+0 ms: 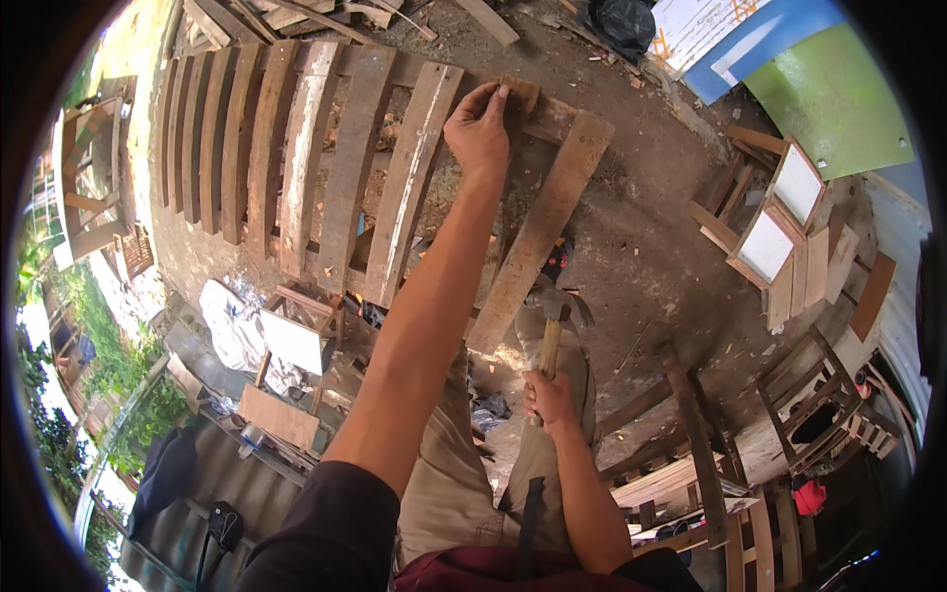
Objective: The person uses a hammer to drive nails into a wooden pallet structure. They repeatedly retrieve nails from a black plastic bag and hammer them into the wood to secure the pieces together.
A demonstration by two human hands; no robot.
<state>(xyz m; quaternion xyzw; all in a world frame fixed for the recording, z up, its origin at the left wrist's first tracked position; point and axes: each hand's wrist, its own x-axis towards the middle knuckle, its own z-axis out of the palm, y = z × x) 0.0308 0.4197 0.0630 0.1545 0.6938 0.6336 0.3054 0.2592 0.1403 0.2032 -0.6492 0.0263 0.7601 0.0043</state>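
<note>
Dirt floor (641,257) spreads under the slatted pallet (353,168), the left hand (480,128) pinched at its far edge, anything held too small to tell, the right hand (552,400) wrapped round a hammer (550,347) on its near side.

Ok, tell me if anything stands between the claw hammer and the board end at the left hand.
Seen from above, the rightmost slat crosses the straight line from the claw hammer, held in the right hand, to the board end by the left hand. It looks low enough to pass over.
</note>
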